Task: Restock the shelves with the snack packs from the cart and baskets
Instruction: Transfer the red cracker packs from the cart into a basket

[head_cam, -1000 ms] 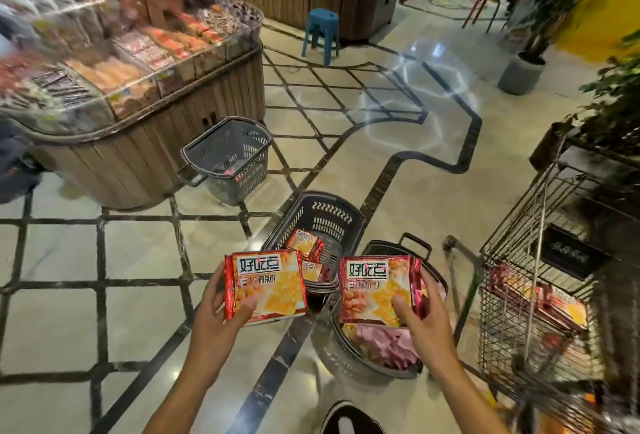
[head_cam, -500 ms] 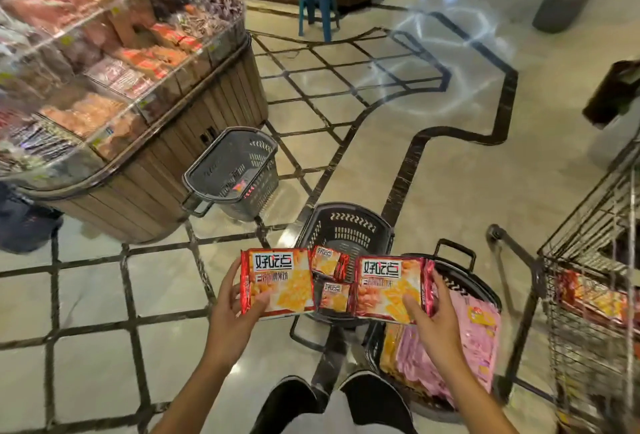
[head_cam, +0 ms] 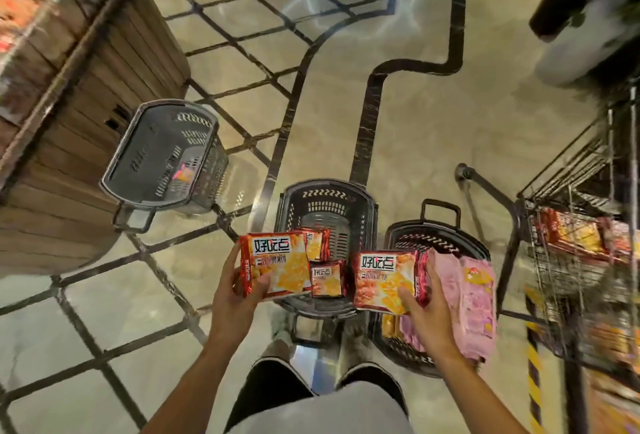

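Two red cracker packs up: left hand (head_cam: 232, 298) grips one (head_cam: 275, 265), right hand (head_cam: 427, 312) grips another (head_cam: 384, 281), both above the middle basket's (head_cam: 367, 212) near rim, likely headed for the wooden display stand (head_cam: 86, 94).

Red-orange snack pack (head_cam: 277, 265) held upright, face up, at 7 o'clock of middle basket (head_cam: 327, 198). Second matching pack (head_cam: 386, 279) held at 9 o'clock of right basket (head_cam: 438, 236). Two small packs (head_cam: 323, 271) inside middle basket. Pink packs (head_cam: 467, 298) heaped in right basket. Cart (head_cam: 571, 260) at 3 o'clock, packs inside.
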Available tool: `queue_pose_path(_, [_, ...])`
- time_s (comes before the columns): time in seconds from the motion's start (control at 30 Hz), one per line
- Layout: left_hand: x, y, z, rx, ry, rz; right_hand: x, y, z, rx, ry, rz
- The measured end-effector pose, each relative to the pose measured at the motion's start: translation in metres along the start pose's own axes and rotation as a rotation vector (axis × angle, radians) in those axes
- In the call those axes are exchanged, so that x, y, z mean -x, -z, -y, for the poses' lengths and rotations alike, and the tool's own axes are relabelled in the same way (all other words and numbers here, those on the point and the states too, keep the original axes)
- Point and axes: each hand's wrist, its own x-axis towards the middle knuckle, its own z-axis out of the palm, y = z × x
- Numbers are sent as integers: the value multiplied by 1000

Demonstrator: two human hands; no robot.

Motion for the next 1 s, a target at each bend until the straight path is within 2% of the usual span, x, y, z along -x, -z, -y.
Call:
queue_pose_path(0.2, [-96, 17, 36, -90, 52, 97, -31, -70, 9, 88, -42, -75])
queue_pose_path(0.33, [-151, 10, 70, -177, 87, 162, -69, -107, -26, 95, -94, -44])
queue_pose_path(0.6, [-225, -43, 157, -268, 74, 250, -160, -163, -142, 48, -288, 93])
queue_pose_path(0.8, [-257, -91, 231, -270, 93, 247, -227, -203, -238, 134, -384, 68])
queue_pose_path(1.0, [-280, -126, 285, -291, 107, 243, -266, -228, -305, 132, -465, 169])
